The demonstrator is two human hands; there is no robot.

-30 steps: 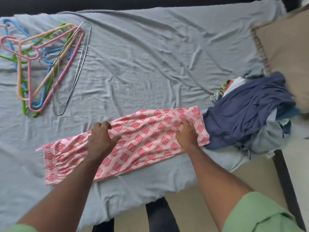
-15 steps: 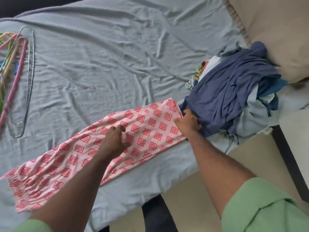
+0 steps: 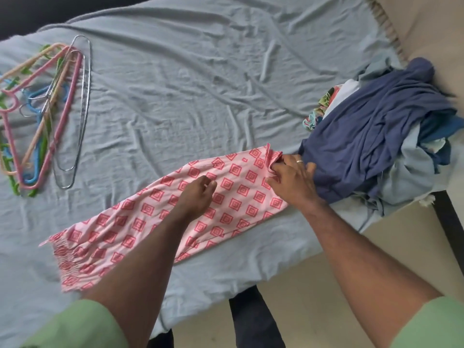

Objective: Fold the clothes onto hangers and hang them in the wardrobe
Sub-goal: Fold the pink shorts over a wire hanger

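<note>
On the bed, over its wrinkled pale blue sheet, the pink patterned garment lies folded into a long strip running from the near left up toward the right, its gathered end at the lower left and its other end just beside the pile of clothes. Half a second ago the right hand lay at that end with nothing raised; now the right hand pinches the far corner of the strip, and the cloth there stands up in a small bunched fold between thumb and fingers, so its grip is closed on the garment. A ring shows on one finger. The left hand sat with fingertips bent onto the cloth before; now it rests on the middle of the strip with its fingers relaxed and slightly spread, holding nothing. The view has swung back leftward since then, so the bundle of hangers, coloured plastic ones and bare wire ones, shows almost whole on the far left of the bed, well apart from the garment. A tan pillow lies at the upper right, touching the clothes pile.
</note>
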